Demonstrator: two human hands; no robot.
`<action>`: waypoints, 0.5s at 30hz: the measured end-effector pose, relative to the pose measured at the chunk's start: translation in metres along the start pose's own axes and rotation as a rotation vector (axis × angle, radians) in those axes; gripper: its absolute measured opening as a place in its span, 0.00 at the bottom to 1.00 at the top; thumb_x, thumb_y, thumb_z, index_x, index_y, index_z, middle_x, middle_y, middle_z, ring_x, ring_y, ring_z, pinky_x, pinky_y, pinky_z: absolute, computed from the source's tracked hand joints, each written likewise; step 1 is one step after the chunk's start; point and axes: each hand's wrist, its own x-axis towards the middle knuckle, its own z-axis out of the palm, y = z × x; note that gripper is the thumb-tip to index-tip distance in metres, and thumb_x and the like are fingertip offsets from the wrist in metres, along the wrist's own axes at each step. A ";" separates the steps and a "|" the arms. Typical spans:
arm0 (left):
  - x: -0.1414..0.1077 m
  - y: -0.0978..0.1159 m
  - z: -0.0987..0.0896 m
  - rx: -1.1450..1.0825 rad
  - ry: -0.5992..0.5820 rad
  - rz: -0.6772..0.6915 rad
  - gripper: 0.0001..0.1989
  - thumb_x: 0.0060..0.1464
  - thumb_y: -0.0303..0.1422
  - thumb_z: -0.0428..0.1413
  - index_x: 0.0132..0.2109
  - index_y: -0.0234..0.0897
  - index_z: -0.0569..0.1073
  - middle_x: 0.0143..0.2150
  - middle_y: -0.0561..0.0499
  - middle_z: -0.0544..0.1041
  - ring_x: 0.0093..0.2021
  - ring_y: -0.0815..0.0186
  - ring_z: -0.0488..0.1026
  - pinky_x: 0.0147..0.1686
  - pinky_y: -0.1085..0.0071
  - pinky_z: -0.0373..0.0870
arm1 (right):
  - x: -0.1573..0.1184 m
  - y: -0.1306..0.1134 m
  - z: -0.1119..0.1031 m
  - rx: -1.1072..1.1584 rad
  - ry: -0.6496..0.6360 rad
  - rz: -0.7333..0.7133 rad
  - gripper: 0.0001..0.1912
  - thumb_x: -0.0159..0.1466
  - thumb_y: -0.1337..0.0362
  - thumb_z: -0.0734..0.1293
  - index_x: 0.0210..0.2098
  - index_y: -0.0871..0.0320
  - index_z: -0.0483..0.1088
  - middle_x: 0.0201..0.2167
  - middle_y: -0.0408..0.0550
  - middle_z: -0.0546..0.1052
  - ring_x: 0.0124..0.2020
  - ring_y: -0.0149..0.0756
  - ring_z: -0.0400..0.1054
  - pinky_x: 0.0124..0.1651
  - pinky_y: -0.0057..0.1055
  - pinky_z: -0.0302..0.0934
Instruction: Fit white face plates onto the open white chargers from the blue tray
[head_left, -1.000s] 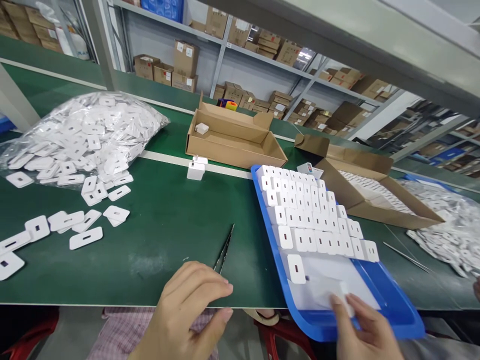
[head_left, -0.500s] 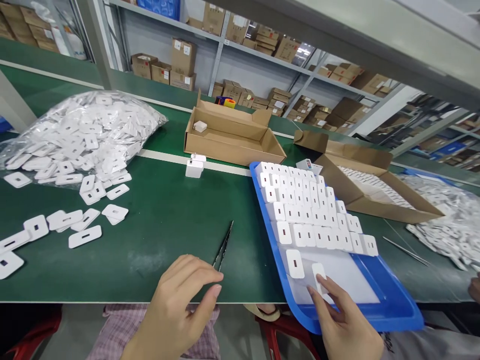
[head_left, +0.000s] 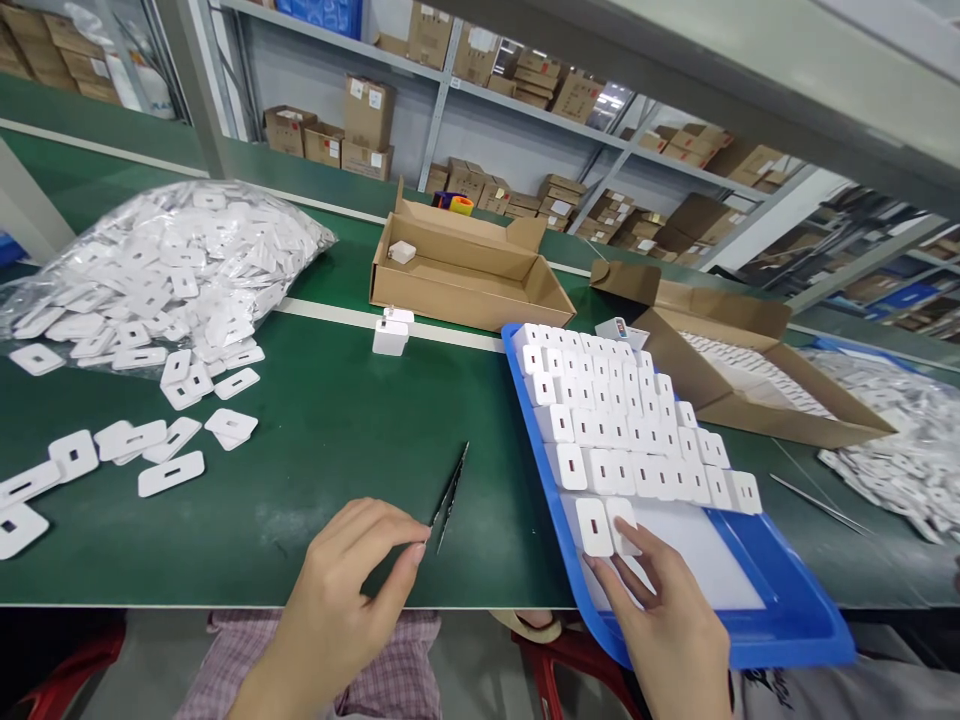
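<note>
My right hand [head_left: 664, 610] grips a white plastic charger housing [head_left: 621, 524] with a small slot. It sits in the front row of the blue tray [head_left: 810, 625], close beside another white housing [head_left: 595, 527]. My left hand [head_left: 349, 580] is pinched shut over the table's front edge. Its fingertips overlap one leg of the black tweezers [head_left: 453, 485], and whether they touch it, or hold something small, I cannot make out. Several rows of similar white housings [head_left: 634, 430] stand in the tray behind my right hand.
A clear bag [head_left: 172, 260] of white slotted plates lies at left, with loose plates [head_left: 171, 474] before it. Two white pieces [head_left: 390, 335] stand near an open cardboard box [head_left: 472, 300]. Another box [head_left: 817, 425], metal tweezers [head_left: 821, 503] and a second bag [head_left: 900, 430] are at right.
My right hand has moved left with the housing, bringing it beside the other front-row housing. My left thumb and fingertips have closed into a pinch and shifted slightly left.
</note>
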 end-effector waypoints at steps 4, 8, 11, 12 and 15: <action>0.003 0.001 -0.003 0.019 0.027 0.002 0.09 0.59 0.20 0.53 0.38 0.38 0.74 0.31 0.52 0.79 0.32 0.67 0.75 0.33 0.73 0.73 | 0.003 -0.003 0.004 -0.021 0.024 0.009 0.22 0.59 0.49 0.67 0.47 0.56 0.73 0.48 0.53 0.77 0.41 0.45 0.77 0.43 0.39 0.77; 0.004 -0.001 -0.004 0.023 0.021 -0.007 0.09 0.59 0.20 0.53 0.38 0.37 0.74 0.31 0.52 0.79 0.32 0.69 0.75 0.33 0.74 0.72 | 0.004 -0.007 0.005 -0.017 0.033 0.000 0.21 0.59 0.49 0.67 0.46 0.56 0.73 0.46 0.53 0.77 0.41 0.44 0.77 0.43 0.40 0.77; 0.003 -0.001 -0.003 0.021 0.008 -0.012 0.09 0.59 0.20 0.53 0.38 0.38 0.74 0.32 0.52 0.79 0.33 0.69 0.75 0.33 0.74 0.72 | 0.002 -0.013 0.005 0.029 0.041 0.001 0.22 0.59 0.49 0.67 0.45 0.57 0.73 0.47 0.54 0.76 0.40 0.44 0.77 0.43 0.40 0.77; 0.003 -0.001 -0.003 0.020 0.007 -0.013 0.09 0.60 0.20 0.53 0.38 0.38 0.74 0.32 0.52 0.79 0.33 0.69 0.75 0.33 0.74 0.72 | 0.001 -0.014 0.006 0.035 0.042 0.007 0.22 0.59 0.49 0.67 0.45 0.57 0.73 0.48 0.54 0.76 0.40 0.44 0.77 0.43 0.40 0.77; 0.003 -0.003 -0.005 0.019 0.010 -0.013 0.09 0.60 0.20 0.52 0.38 0.38 0.74 0.32 0.52 0.78 0.33 0.69 0.75 0.33 0.73 0.72 | -0.002 -0.014 0.008 0.016 0.052 0.027 0.23 0.60 0.49 0.66 0.48 0.56 0.72 0.49 0.54 0.75 0.40 0.44 0.77 0.43 0.40 0.77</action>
